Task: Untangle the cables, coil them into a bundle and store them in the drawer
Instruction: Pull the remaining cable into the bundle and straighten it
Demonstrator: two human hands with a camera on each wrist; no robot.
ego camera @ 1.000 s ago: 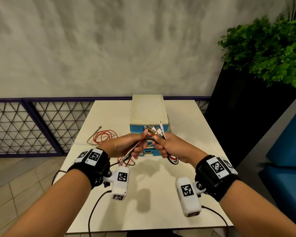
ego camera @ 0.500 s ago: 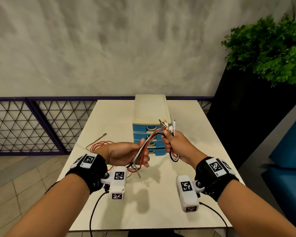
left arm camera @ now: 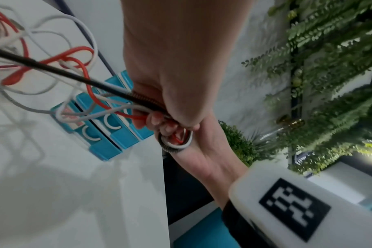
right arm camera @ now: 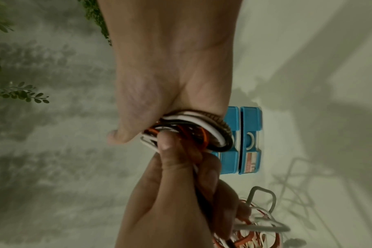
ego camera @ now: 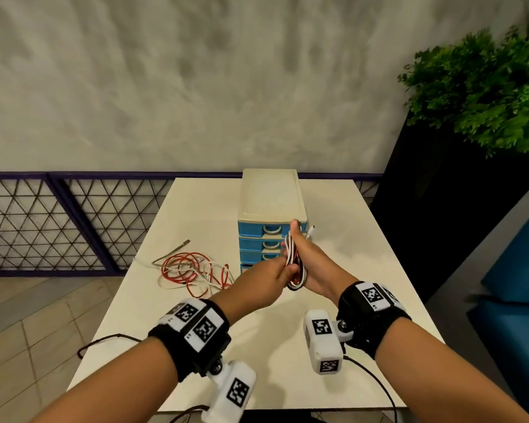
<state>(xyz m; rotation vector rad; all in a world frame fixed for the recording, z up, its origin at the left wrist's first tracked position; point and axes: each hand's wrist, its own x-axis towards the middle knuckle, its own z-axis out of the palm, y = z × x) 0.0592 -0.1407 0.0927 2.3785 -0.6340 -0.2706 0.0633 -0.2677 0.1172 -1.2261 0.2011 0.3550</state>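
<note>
Currently: your right hand (ego camera: pixel 310 264) grips cable coil (ego camera: pixel 295 264) as spool; your left hand (ego camera: pixel 269 276) pinches strands, feeding next loop. Loose cable tails (ego camera: pixel 193 271) on table (ego camera: pixel 364 270), left of closed drawer unit (ego camera: pixel 271 209).

A white table (ego camera: pixel 196 209) stands against a grey wall (ego camera: pixel 196 80). Left of the table is a purple fence (ego camera: pixel 43 221) with a criss-cross net, and a floor of pale tiles (ego camera: pixel 22 331). Right of the table is a black box (ego camera: pixel 440 209) with green plants (ego camera: pixel 486 87), then a blue seat (ego camera: pixel 519 254).
</note>
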